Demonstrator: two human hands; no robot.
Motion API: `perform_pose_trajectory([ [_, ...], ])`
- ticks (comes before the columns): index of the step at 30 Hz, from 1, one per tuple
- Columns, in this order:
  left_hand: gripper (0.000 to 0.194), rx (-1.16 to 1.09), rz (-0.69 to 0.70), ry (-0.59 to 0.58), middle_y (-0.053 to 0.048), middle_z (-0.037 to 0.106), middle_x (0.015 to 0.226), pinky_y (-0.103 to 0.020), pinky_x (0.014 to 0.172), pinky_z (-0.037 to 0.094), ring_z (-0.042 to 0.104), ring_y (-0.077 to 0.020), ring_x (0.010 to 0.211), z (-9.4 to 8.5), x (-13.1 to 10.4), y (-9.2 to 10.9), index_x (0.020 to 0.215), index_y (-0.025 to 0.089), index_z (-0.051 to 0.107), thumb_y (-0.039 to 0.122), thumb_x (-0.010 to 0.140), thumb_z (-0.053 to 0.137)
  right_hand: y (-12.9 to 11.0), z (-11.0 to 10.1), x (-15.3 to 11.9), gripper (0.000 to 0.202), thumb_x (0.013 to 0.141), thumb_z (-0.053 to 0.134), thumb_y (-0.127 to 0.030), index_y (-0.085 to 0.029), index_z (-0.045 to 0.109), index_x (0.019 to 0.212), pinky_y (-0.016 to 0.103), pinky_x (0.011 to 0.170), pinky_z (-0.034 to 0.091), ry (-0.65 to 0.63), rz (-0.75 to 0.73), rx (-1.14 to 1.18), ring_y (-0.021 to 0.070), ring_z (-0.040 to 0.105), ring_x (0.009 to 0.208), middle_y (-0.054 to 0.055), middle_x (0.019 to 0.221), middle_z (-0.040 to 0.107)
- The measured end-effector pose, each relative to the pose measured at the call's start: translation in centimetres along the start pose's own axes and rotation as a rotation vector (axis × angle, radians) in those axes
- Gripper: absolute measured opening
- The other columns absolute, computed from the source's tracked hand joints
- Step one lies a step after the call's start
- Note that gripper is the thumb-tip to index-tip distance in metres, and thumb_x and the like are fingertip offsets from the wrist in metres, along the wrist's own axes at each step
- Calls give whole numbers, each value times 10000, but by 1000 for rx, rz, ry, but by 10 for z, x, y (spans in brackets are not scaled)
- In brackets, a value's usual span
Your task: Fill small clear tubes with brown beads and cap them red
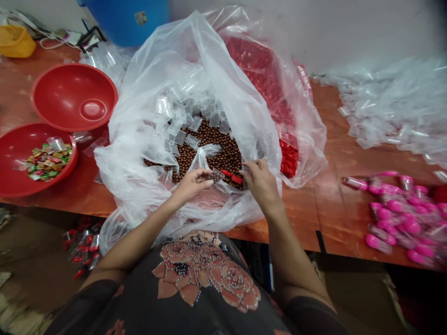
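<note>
Left hand point(195, 184) pinches a small clear plastic container point(218, 175) low over small round brown balls point(223, 151), perhaps so anything dropped stays in the bag. Right hand point(258, 180) curled beside a bright red piece point(236, 178); can't tell what my fingers grip. Beyond, loose clear plastic pieces point(195, 123) heap inside the translucent white plastic bag point(127, 139), spread wide, likely for reach.

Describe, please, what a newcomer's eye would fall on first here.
The large translucent bag in the middle would probably draw the eye first, with brown balls inside and the left hand and right hand at its near side. Pink-capped tubes on the orange table at right and red bowls at left would likely follow.
</note>
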State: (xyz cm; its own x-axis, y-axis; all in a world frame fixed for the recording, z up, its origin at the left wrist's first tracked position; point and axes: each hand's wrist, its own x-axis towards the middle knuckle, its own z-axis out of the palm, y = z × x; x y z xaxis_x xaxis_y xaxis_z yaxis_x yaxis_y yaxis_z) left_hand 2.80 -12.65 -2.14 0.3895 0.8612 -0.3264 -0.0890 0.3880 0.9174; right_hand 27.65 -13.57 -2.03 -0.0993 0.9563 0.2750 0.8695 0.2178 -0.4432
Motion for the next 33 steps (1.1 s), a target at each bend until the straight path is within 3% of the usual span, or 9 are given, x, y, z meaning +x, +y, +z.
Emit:
perform_pose_trajectory([
  [8,432,-29,-20,8,-91,710,1090,-315,897,514,668,-149,930,-7,-6,1,1107,135,654,279,719,776,-7,22,1,328,994,436,-358,-177,687,1103,373,844,522,-148,-87,-4,229,629,920,114,981,665],
  [12,428,-23,-11,12,-87,706,1093,-311,888,518,666,-141,910,-8,-7,-1,1099,136,656,284,716,776,-9,33,6,283,918,574,-318,-185,691,1139,397,853,520,-243,-50,-25,251,648,932,114,1004,700],
  [16,410,-11,-1,6,-92,708,1088,-308,857,526,665,-148,899,-9,-9,-2,1086,136,660,291,722,768,-7,35,6,302,868,587,-224,-202,697,1148,415,858,525,-283,36,76,245,660,916,93,1016,722],
  [19,394,-16,9,-10,-102,709,1106,-311,855,528,667,-156,918,-8,-10,-3,1090,140,664,287,735,755,-11,29,3,265,864,602,-275,-209,709,1098,443,911,514,-185,143,266,245,658,968,91,1057,720],
  [22,391,4,9,-21,-99,718,1076,-327,859,532,671,-154,893,-4,-10,-6,1098,134,669,284,745,746,-19,22,-1,273,854,639,-357,-237,677,1096,388,894,537,-58,309,675,198,667,966,56,1072,710],
  [24,381,36,24,-28,-95,723,1061,-350,883,530,674,-156,885,-1,-9,-8,1094,133,677,278,749,744,-26,18,-3,291,820,688,-394,-254,664,1074,330,824,558,-77,391,927,159,675,879,23,1019,714],
  [26,338,76,70,-38,-93,728,1062,-374,931,518,677,-166,909,4,-8,-9,1069,139,693,256,755,738,-34,15,-4,278,800,716,-413,-253,679,1024,293,773,562,-122,419,1033,133,669,809,5,959,717],
  [30,275,127,166,-25,-90,734,1073,-397,1014,483,674,-177,978,13,-6,-11,1040,149,707,197,769,708,-50,12,-9,256,877,633,-424,-239,723,1030,328,871,560,-126,382,931,152,687,914,23,1010,741],
  [33,284,107,158,7,-103,734,1085,-400,988,506,683,-183,970,17,-4,-11,1045,139,698,200,769,706,-60,10,-17,355,917,574,-432,-247,682,1200,397,1006,522,-99,277,731,195,665,1104,51,1195,712],
])
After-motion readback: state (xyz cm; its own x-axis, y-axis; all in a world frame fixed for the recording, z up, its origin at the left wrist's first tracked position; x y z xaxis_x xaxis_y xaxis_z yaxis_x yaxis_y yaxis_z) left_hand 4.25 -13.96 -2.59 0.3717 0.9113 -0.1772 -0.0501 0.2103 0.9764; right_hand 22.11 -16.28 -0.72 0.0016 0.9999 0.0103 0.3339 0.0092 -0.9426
